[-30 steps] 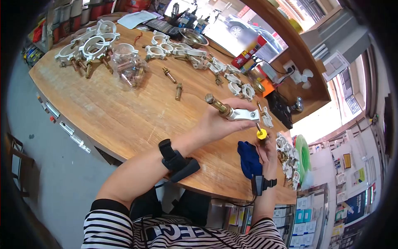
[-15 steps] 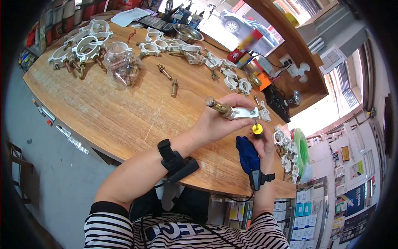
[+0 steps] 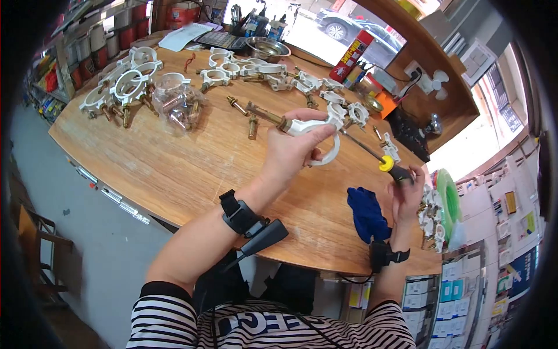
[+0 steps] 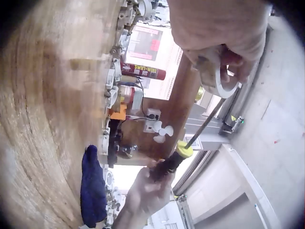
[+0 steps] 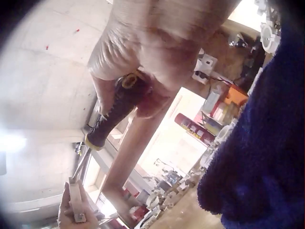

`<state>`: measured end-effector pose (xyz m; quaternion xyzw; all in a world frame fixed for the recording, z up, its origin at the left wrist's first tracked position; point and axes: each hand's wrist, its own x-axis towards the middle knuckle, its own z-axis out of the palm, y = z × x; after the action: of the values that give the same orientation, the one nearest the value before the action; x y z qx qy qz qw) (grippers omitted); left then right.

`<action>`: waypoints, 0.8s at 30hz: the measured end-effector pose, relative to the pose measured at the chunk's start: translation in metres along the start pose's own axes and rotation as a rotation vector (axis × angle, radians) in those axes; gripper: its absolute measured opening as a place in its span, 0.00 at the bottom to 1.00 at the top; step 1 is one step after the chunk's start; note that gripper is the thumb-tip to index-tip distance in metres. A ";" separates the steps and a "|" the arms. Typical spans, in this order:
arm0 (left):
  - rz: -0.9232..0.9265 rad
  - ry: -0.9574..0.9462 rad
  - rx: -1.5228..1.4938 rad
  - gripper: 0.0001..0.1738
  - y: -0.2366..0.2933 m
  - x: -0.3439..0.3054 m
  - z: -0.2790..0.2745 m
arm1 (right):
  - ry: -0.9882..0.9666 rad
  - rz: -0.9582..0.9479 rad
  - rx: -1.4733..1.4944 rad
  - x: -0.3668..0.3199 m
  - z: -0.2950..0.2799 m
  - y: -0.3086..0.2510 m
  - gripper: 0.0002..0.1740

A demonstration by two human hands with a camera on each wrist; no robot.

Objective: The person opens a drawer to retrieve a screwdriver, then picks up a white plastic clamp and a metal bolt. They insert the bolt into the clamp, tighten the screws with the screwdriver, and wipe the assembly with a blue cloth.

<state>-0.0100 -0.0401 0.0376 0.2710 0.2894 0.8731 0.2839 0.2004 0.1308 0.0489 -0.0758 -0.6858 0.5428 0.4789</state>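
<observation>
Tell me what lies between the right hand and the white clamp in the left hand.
A screwdriver: the right hand holds its handle, and its shaft points at the white clamp in the left hand. The head view shows it.

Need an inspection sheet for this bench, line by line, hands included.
Surface: wooden table, pale scratches visible.
Job's things: white clamp with brass-coloured bolt; screwdriver, shaft pointing at clamp, contact unclear.
Clutter: loose bolt, more clamps, clear bag of fittings, blue cloth.
Hands: left hand grips the clamp; right hand holds the screwdriver, fingers curled.
Cables: black cable near right wrist; plug in wall socket.
Surroundings: metal bowl, red spray can, small white fan; vehicle outside.
</observation>
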 end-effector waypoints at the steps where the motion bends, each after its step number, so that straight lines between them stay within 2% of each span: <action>1: -0.008 0.023 -0.016 0.14 -0.001 0.000 0.001 | 0.014 0.108 0.090 -0.002 -0.003 -0.003 0.13; 2: -0.016 0.020 0.002 0.14 -0.002 0.001 0.001 | 0.027 0.112 0.105 -0.003 -0.005 -0.004 0.13; 4: -0.054 0.026 -0.071 0.15 -0.005 0.004 -0.001 | 0.015 0.305 0.064 -0.005 -0.006 -0.006 0.13; 5: -0.069 0.037 -0.090 0.15 -0.007 0.006 -0.004 | 0.004 0.181 0.145 -0.005 0.001 -0.005 0.12; 6: -0.080 0.035 -0.072 0.15 -0.008 0.007 -0.004 | 0.139 0.072 0.103 -0.005 0.022 -0.012 0.11; 8: -0.075 0.045 -0.125 0.15 -0.010 0.007 -0.005 | 0.138 -0.094 -0.034 -0.005 0.019 -0.011 0.11; 9: -0.087 0.039 -0.116 0.14 -0.012 0.008 -0.006 | 0.152 -0.091 -0.024 -0.006 0.011 -0.011 0.11; 11: -0.101 0.036 -0.091 0.13 -0.014 0.006 -0.005 | -0.053 0.094 0.105 -0.008 -0.009 -0.013 0.12; 14: -0.136 0.048 -0.082 0.14 -0.016 0.008 -0.008 | -0.086 0.189 0.045 -0.007 -0.015 -0.011 0.12; 15: -0.151 0.055 -0.127 0.14 -0.017 0.009 -0.011 | 0.065 0.091 -0.111 -0.009 0.005 -0.014 0.12; 16: -0.164 0.065 -0.174 0.14 -0.018 0.011 -0.014 | 0.069 0.089 -0.107 -0.009 0.015 -0.013 0.12; 18: -0.174 0.063 -0.175 0.14 -0.020 0.013 -0.017 | 0.075 -0.242 -0.172 -0.008 0.024 -0.010 0.12; 19: -0.207 0.069 -0.184 0.13 -0.022 0.013 -0.017 | 0.081 -0.241 -0.166 -0.010 0.020 -0.011 0.12; 21: -0.245 0.069 -0.182 0.13 -0.023 0.012 -0.016 | 0.129 -0.064 -0.212 -0.012 0.006 -0.017 0.11; 24: -0.323 -0.018 -0.163 0.11 -0.028 0.008 -0.016 | 0.176 -0.067 -0.256 -0.011 -0.003 -0.019 0.10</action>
<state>-0.0163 -0.0213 0.0111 0.2047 0.2550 0.8342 0.4441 0.2164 0.1182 0.0583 -0.1607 -0.7068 0.4258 0.5415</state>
